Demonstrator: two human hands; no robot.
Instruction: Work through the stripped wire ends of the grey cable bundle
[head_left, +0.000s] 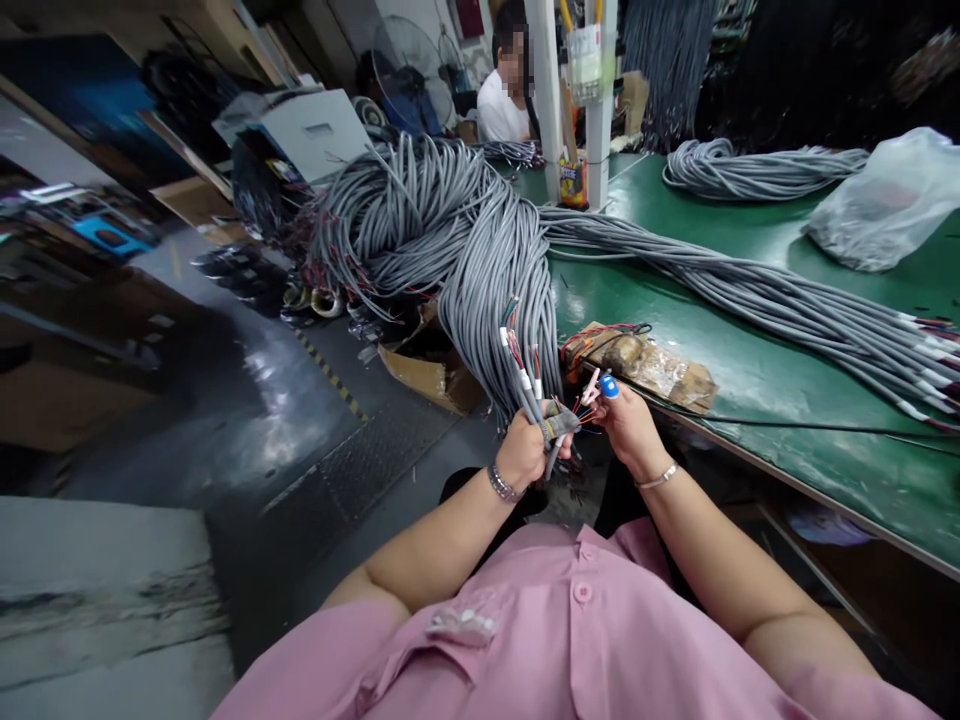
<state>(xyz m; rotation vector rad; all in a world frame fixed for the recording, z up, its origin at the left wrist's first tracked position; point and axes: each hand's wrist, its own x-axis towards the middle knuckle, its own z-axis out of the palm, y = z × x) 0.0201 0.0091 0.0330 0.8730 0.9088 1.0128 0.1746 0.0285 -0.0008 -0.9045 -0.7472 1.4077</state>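
Observation:
My left hand (526, 450) is closed around several grey cables (531, 408); a grey woven band or finger cover (559, 425) shows at its fingers. White sleeves and stripped ends with thin red and dark wires (513, 348) stick up above that hand. Just to the right, my right hand (626, 425) pinches the thin coloured wires (586, 412) fanning out of a cable end. A blue cover (609, 385) sits on its thumb, and pale wrapping (592, 387) is around another finger. The exact fingertip contact is too small to make out.
A big heap of grey cables (420, 215) hangs over the green table (600, 295). More cable bundles (750, 290) lie along it. A taped block (637, 362) sits at the near edge, a plastic bag (889, 200) at right. Behind a white post (550, 100) sits a person (501, 108).

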